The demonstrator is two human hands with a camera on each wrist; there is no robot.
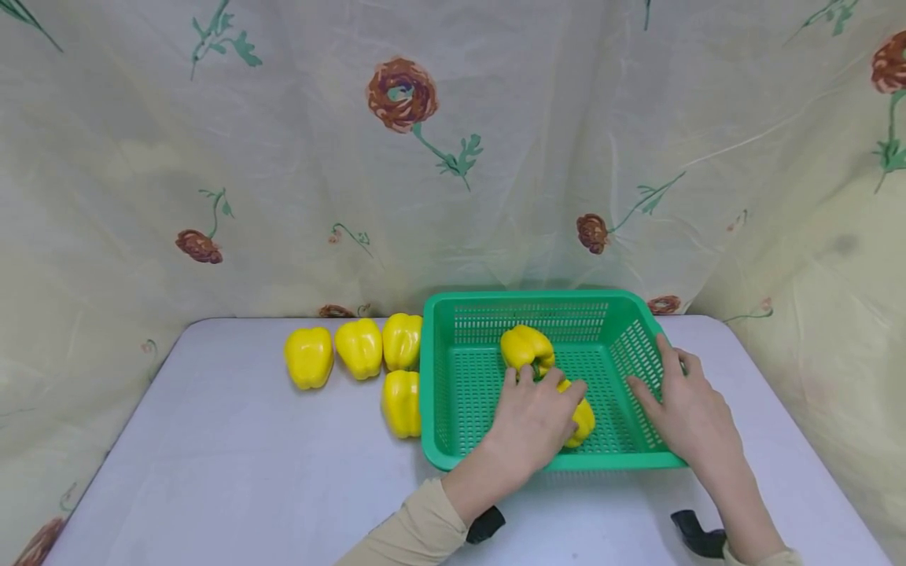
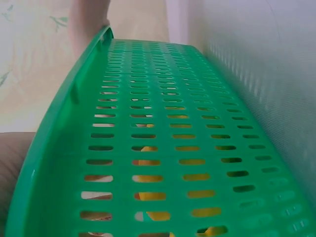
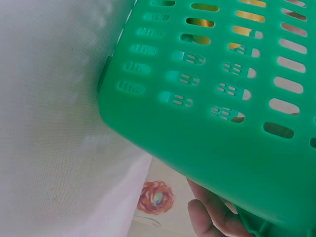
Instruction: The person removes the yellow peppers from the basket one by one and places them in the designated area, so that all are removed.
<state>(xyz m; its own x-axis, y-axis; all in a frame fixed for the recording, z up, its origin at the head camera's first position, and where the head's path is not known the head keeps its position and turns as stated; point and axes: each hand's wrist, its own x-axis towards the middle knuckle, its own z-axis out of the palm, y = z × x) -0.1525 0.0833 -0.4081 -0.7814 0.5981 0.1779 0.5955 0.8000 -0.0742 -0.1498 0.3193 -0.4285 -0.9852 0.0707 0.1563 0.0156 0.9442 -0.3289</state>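
- Background: pale curtain [image 1: 283, 149] with rust flowers and green stems, hanging behind and on both sides of the green plastic basket.
- Surface: white-lavender table [image 1: 233, 479] under the basket.
- Green plastic basket [image 1: 524, 297]: rectangular, slotted walls, upright, back rim near the curtain.
- Inside basket: two yellow bell peppers. Back pepper [image 1: 525, 346] sits toward the back wall, stem facing the front; front pepper [image 1: 583, 420] is nearer the front wall, partly covered by the hand.
- Left hand [image 1: 532, 417]: reaches over the basket's front rim, back of hand up, fingers bent down at the two peppers; fingertips by the back pepper's stem. Can't tell if it grips either one.
- Right hand [image 1: 694, 409]: grips the basket's right wall, thumb inside, other fingers outside; right wrist view shows fingertips by the rim.
- Left of basket: four more yellow bell peppers. Far-left pepper [image 1: 308, 358], middle pepper [image 1: 359, 348], rim-side pepper [image 1: 401, 342] in a rough row; near pepper [image 1: 401, 404] in front of the rim-side one. Last two are right beside the basket's left rim, contact unclear.
- Front of basket: beige sleeve [image 1: 418, 527] on left arm, black pieces [image 1: 699, 536] by both forearms.
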